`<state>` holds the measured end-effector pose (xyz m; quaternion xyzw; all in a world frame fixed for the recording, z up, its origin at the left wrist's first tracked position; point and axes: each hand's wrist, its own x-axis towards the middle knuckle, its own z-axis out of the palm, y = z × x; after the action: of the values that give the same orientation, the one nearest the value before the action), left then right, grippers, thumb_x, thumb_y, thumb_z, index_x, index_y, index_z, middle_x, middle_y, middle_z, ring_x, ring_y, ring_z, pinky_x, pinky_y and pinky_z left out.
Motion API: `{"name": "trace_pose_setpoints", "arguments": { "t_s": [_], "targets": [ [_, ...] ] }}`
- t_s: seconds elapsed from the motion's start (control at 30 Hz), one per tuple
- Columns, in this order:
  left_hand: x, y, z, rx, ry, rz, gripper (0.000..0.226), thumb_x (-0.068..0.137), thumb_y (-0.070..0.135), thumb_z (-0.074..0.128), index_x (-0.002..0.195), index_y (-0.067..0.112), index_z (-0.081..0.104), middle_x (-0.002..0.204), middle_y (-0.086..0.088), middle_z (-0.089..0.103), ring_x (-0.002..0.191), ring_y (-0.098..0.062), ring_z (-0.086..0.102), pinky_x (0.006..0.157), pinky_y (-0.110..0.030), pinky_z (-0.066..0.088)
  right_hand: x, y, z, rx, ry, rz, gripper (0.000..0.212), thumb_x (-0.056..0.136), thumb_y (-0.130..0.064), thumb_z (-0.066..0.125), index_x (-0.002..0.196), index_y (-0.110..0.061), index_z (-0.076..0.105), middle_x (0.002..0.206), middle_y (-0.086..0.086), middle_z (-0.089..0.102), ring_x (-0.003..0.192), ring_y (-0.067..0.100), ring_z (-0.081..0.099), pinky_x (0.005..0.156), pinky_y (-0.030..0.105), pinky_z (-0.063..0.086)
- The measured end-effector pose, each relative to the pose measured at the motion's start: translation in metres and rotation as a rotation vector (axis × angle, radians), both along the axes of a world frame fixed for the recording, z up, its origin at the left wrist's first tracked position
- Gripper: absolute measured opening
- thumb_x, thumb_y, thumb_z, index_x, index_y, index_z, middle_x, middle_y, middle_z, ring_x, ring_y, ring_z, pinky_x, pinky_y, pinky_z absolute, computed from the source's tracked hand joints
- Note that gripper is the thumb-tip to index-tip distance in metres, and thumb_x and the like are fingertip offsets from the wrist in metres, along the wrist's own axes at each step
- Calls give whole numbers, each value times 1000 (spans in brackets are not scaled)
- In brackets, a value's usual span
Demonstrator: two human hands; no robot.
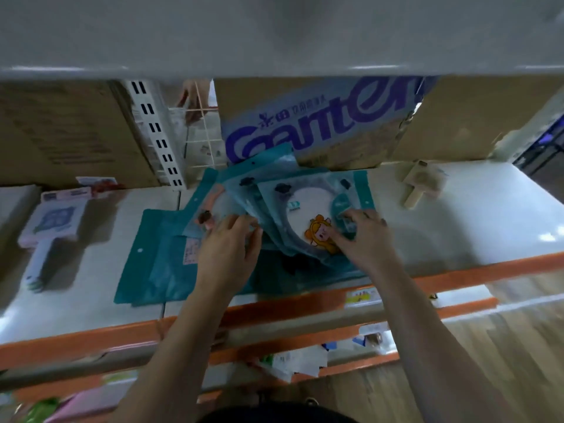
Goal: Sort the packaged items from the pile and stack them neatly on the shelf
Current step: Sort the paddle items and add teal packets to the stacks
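A fanned pile of flat teal packets [276, 190] lies on the white shelf [457, 221]. The top packet [308, 209] has a clear round window with a white disc and an orange cartoon figure. My left hand [227, 245] pinches the left edges of the fanned packets. Over on the other side, my right hand [363, 236] grips the top packet's right side, fingers on its teal border. A separate teal packet [158, 257] lies flat to the left, partly under the pile. The image is blurred.
A white handled item in packaging [52, 227] lies at the shelf's left. A small beige wooden item [418, 181] sits at the right. Cardboard boxes and a blue-lettered pack [317, 120] stand behind. Another shelf board hangs overhead. Lower shelves with orange edges [305, 306] hold mixed packets.
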<state>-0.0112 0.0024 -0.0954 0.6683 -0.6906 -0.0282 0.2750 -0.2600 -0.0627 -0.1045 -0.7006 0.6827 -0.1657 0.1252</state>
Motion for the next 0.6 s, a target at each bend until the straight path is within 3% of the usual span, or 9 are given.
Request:
{"name": "trace_pose_setpoints", "arguments": {
  "t_s": [0.17,0.3,0.37,0.5,0.6],
  "targets": [
    [-21,21,-1,8,40,92,35,96,37,41,111,17,66,105,-4,66,84,-26,64,71,-42,53,-11,-15,-1,30,-26,94,73,78,-71,59,129,-20,50,133,9,47,115,32,49,96,44,45],
    [-26,38,0,-26,38,144,26,98,26,52,122,24,64,108,-2,65,90,-24,63,68,-40,53,-8,-37,11,27,-30,223,68,79,-66,61,126,-18,52,134,8,48,121,33,47,99,45,43],
    [-25,43,-2,-44,35,184,23,97,25,55,118,22,64,108,-4,66,91,-26,64,69,-42,53,-2,-50,18,40,-55,276,70,79,-63,64,130,-17,50,137,8,46,124,33,46,100,45,43],
    [-28,47,-4,2,14,242,33,95,35,45,115,16,64,111,-6,66,93,-28,64,76,-45,54,8,-66,22,215,5,206,107,66,-78,64,147,-16,30,149,13,38,132,38,40,104,51,41],
    [-31,50,-5,-16,45,253,28,97,31,49,115,15,64,113,-6,66,95,-26,63,78,-44,54,4,-66,25,271,-120,148,113,62,-69,76,147,-14,25,147,15,40,131,37,42,104,49,41]
  ]
}}
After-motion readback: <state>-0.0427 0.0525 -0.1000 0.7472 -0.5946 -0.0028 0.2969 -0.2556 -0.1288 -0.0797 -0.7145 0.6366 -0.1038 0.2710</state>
